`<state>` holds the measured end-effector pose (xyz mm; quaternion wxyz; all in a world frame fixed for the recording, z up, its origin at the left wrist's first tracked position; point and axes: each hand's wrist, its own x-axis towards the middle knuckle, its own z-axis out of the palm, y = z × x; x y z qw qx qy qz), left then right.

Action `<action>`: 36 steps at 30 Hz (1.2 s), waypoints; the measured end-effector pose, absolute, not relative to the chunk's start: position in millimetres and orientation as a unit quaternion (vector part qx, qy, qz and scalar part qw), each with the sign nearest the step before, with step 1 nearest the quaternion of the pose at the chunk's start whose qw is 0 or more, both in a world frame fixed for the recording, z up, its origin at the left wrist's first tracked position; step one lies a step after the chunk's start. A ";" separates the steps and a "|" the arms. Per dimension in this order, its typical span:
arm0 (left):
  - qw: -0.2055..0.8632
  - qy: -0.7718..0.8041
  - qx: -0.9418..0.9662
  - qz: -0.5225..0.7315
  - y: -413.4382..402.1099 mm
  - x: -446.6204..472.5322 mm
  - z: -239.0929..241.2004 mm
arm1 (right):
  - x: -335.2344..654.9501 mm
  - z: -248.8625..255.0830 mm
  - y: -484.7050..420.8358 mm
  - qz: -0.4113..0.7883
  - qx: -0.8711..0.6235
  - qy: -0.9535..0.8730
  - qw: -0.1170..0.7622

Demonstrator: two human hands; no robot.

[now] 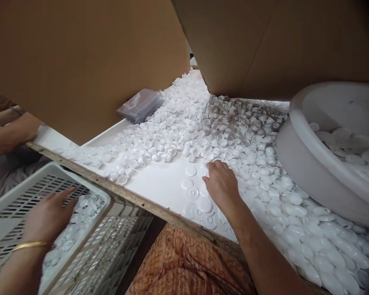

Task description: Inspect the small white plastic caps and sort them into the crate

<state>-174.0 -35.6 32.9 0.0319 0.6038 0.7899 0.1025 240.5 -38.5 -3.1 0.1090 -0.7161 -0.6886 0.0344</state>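
My left hand (pixel 47 219), with a gold bangle at the wrist, is over a white slotted plastic basket (pixel 89 241). Its fingers are stretched out and apart, holding nothing I can see. Small white plastic pieces (pixel 89 207) lie in the basket beneath and beside it. On the white table, my right hand (pixel 221 182) is bent down with thumb and fingertips at a flat round white plastic lid (pixel 204 172). Several similar lids (pixel 192 192) with a raised ring in the middle lie flat just left of the hand.
A large heap of small white cup-shaped caps (pixel 184 119) spreads over the table. More lids (pixel 313 237) are piled at the right, below a big white tub (pixel 304 135) holding discs. Cardboard sheets (pixel 95 61) stand behind, near a plastic-wrapped pack (pixel 141 104). Another person's arm (pixel 12 133) shows at left.
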 end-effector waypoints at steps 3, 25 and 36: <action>0.025 0.677 0.708 0.201 -26.0 -82.6 29.4 | 240.5 -10.3 -38.2 0.031 -0.711 -0.694 0.106; 0.081 0.436 0.831 0.337 -11.3 92.9 11.2 | 235.0 -5.8 -29.6 0.444 -0.617 -0.385 0.524; -0.074 0.383 0.874 0.290 -22.2 98.1 7.3 | 229.4 0.8 -33.8 0.481 -0.549 -0.391 0.560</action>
